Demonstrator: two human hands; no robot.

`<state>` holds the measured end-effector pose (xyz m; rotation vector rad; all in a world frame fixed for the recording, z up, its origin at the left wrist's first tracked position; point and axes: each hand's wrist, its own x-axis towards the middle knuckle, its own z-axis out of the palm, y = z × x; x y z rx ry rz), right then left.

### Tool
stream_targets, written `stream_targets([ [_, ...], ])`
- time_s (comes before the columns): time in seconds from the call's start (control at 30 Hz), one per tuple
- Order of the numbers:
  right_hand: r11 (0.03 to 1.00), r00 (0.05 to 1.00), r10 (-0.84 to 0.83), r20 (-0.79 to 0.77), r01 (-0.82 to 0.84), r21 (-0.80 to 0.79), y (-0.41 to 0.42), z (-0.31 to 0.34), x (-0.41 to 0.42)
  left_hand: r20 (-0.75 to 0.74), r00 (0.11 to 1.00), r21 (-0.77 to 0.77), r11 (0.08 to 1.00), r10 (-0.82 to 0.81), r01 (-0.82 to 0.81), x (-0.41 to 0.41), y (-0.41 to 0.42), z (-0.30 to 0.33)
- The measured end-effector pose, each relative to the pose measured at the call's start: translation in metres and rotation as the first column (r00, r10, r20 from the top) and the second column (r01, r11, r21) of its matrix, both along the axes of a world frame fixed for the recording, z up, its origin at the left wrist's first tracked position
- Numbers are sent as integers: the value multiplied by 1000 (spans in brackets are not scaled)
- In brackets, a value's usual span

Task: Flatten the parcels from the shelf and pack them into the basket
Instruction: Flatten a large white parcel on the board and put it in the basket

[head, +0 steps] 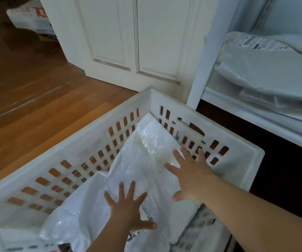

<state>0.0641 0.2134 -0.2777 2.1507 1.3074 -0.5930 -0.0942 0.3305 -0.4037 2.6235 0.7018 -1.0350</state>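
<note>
Person, two limbs in view. Left hand: bare, no ring, no watch. Right hand: bare, likewise unadorned. Both forearms uncovered as far as the frame shows; no sleeve visible.

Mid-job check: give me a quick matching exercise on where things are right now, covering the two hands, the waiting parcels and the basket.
Things:
1. left hand
2. right hand
3. grey parcels
4. basket

Places:
A. on the white shelf, at right
B. on the wooden floor beside the shelf
C. flat on the near part of the white parcel
D. flat on the far part of that parcel, near the slotted wall

Pairs: 1-C, 2-D, 3-A, 4-B
</note>
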Motion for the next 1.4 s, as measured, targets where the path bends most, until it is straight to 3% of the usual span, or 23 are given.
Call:
stream_targets([
  [0.13, 998, 999, 29, -22, -30, -47, 12, -10, 20, -22, 998, -43, 997, 56, -57, 18, 12, -9],
  [0.3, 955, 994, -31, -107, -2, -296, 18, -28, 19, 329, 934, 264, 963, -137, 49, 64, 22, 3],
  [0.37, 911, 989, -70, -130, 10, -411, 17, -30, 17, 365, 898, 327, 937, -244, 122, 88, 24, 4],
  [0.53, 922, 986, -84, -144, 22, -386, 16, -31, 17, 264, 937, 217, 961, -230, 175, 113, 37, -22],
  [0.7, 904, 964, -195, -183, 105, -414, 13, -46, 22, 19, 967, 78, 965, -253, 251, 106, 47, -51],
  [0.8, 896, 949, -253, -186, 158, -415, 12, -49, 25, 62, 970, 51, 972, -234, 231, 103, 50, -53],
  [0.93, 910, 963, -163, -213, 63, -409, 17, -38, 22, 167, 979, 153, 984, -114, 89, 71, 27, -55],
  [1.03, 901, 963, -177, -204, 76, -426, 21, -38, 17, 75, 997, 108, 994, 6, -14, 39, -1, -62],
  [1.2, 915, 971, -141, -192, 54, -400, 19, -36, 17, 11, 999, 45, 999, 30, -30, 33, -3, -66],
  [1.4, 970, 975, -117, -191, 71, -232, 12, -14, 21, -114, 993, -49, 999, -10, 4, 47, 9, -31],
])
